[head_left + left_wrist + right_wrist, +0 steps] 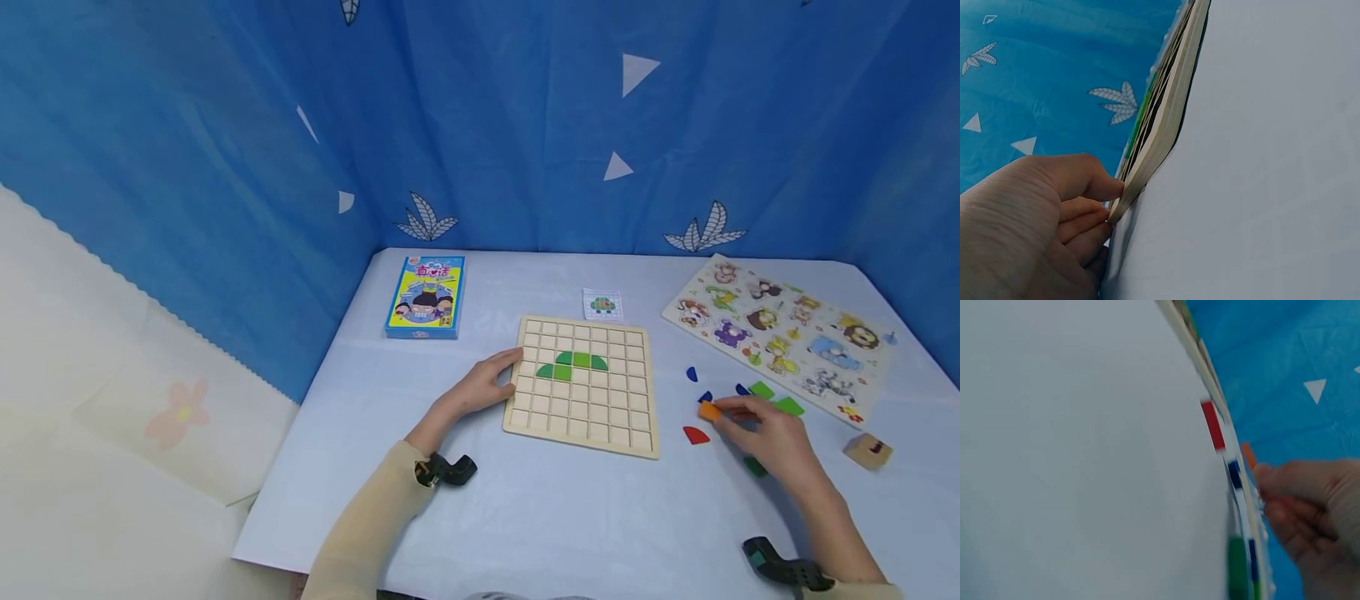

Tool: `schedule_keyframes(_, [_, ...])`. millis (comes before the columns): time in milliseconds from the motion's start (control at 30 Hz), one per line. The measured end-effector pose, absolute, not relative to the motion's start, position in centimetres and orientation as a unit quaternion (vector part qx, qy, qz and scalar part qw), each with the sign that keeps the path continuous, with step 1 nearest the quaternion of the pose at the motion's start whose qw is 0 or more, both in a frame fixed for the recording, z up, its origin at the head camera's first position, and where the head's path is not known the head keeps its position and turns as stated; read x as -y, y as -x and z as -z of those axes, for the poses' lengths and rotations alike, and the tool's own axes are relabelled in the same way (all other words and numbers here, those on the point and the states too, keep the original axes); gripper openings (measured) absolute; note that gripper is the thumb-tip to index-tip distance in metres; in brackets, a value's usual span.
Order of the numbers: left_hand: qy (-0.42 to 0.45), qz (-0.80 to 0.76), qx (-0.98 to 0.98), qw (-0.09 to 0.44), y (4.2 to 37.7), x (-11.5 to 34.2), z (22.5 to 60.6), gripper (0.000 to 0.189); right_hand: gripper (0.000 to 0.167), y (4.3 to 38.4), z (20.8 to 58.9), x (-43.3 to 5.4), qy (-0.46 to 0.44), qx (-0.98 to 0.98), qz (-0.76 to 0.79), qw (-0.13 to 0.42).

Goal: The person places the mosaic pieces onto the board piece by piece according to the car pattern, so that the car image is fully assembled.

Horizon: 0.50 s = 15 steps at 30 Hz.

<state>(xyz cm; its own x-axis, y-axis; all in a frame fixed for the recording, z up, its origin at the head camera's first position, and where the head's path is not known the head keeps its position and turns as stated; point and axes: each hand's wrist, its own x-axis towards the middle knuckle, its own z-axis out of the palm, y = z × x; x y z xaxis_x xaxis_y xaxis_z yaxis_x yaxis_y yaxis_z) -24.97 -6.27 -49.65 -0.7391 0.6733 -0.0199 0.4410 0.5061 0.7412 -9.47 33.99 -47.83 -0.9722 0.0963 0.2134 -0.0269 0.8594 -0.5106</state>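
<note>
In the head view, my left hand [480, 385] touches the left edge of a wooden grid board [573, 425], its thumb and fingers spread along the rim. The left wrist view shows its fingertips right at the board's corner [1130, 197]. On the board lie green pieces [564, 372], some square and some with a curved side. Right of the board, my right hand [772, 433] pinches an orange piece [709, 411] between thumb and fingers, above the table. Beneath and around it are a red quarter-circle piece [696, 435], several blue pieces [692, 374] and green pieces [761, 389].
A small pattern card [602, 305] with a green picture lies behind the board. An animal puzzle board [757, 325] lies at the back right, a wooden block [868, 451] in front of it. A blue-yellow box [426, 297] stands back left. Blue curtain [525, 125] hangs behind.
</note>
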Motion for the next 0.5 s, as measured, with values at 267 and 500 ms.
schedule_keyframes(267, [-0.325, -0.378, -0.854, 0.154, 25.0, 6.4, 49.9, 0.064, 0.03, 13.6, 50.4, -36.5, -0.009, 0.944, -0.286, 0.166])
schedule_keyframes(500, [-0.335, -0.375, -0.85, 0.156, 25.0, 6.3, 49.7, 0.064, 0.033, 15.3, 47.3, -30.1, -0.034, 0.916, -0.381, 0.12])
